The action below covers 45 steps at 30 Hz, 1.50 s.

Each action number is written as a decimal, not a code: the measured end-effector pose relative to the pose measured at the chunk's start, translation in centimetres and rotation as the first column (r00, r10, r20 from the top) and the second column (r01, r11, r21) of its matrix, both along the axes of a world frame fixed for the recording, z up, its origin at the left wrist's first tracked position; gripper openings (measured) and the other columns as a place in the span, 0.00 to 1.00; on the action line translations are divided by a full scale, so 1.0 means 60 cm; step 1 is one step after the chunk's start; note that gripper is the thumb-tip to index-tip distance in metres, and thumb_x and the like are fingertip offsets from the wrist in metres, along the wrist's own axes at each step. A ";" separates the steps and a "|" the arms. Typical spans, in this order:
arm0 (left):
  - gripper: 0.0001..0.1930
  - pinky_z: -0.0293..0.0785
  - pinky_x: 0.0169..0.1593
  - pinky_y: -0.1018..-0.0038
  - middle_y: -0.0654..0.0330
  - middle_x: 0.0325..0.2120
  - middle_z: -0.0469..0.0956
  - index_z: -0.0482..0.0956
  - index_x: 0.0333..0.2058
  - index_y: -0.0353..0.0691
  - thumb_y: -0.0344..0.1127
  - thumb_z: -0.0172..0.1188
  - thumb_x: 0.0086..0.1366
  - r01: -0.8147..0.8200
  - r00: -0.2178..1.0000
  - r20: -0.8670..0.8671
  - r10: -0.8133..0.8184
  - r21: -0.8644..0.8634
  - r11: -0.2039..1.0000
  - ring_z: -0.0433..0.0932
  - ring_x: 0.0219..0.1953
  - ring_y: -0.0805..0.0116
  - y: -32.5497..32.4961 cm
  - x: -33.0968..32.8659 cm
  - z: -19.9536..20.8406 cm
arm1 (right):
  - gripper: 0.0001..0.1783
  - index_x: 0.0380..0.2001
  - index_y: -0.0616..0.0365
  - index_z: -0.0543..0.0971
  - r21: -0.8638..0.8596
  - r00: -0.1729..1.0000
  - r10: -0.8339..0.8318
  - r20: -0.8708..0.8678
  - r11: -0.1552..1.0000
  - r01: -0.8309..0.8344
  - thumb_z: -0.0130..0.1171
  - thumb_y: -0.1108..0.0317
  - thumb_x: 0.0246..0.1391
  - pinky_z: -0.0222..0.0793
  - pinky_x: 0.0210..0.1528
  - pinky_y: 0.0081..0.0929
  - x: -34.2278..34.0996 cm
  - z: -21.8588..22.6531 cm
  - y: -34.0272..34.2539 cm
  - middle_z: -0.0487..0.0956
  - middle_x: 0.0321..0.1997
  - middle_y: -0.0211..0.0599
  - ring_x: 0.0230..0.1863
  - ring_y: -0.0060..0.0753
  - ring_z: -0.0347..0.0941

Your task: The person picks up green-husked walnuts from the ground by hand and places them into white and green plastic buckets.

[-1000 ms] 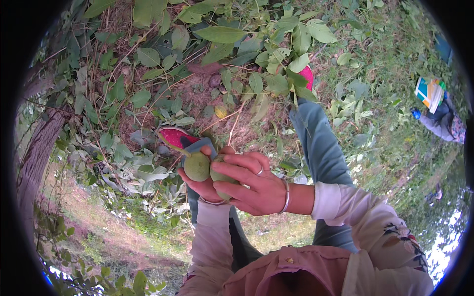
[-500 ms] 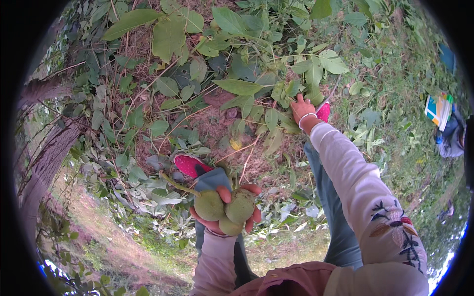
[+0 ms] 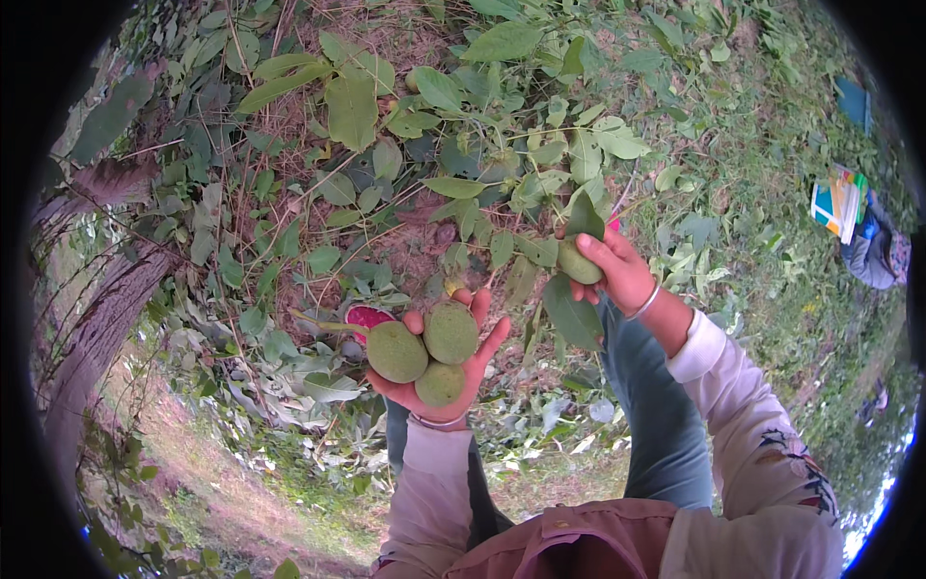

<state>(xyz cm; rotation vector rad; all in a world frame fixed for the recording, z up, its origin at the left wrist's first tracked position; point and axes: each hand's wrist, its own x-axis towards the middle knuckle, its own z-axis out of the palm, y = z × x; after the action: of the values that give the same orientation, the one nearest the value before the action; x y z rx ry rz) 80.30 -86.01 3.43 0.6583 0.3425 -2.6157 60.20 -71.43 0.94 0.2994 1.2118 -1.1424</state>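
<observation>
Palm up, my left hand [image 3: 463,386] cradles three round green walnuts in their husks: one at its left [image 3: 396,352], one at its upper right [image 3: 450,332] and a smaller one below them [image 3: 441,384]. A stalk [image 3: 333,325] juts leftward from the left one. My right hand [image 3: 617,275], at the right, is closed around another green walnut [image 3: 579,261]. Leaves lie against that walnut, one rising above it and a broad dark leaf [image 3: 573,314] hanging below. Part of it is hidden by my thumb and fingers.
Leafy plants [image 3: 463,183] and dry twigs cover the ground ahead. A tree trunk [image 3: 106,328] leans in at the left. At the far right lie a colourful packet [image 3: 837,205] and a grey-blue bag [image 3: 871,253]. One pink shoe [image 3: 369,318] shows behind my left hand.
My right hand has come back from the foliage toward me and now grips a green walnut. My left hand has risen forward and its fingers have spread, still carrying the three walnuts.
</observation>
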 end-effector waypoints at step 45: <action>0.33 0.55 0.47 0.37 0.45 0.54 0.50 0.70 0.42 0.56 0.69 0.56 0.40 -0.300 0.945 -0.053 0.322 0.245 0.922 0.55 0.51 0.30 0.043 0.313 -0.044 | 0.14 0.37 0.52 0.71 0.442 -0.380 0.384 -0.842 0.085 -0.893 0.47 0.68 0.44 0.67 0.37 0.33 0.585 -0.361 -0.148 0.65 0.42 0.37 0.41 0.42 0.68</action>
<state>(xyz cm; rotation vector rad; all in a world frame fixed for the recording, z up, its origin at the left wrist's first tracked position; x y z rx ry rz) 99.05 -83.41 0.77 0.5082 0.7318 -2.3226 95.29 -80.34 -20.71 -1.7771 1.4961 -0.0831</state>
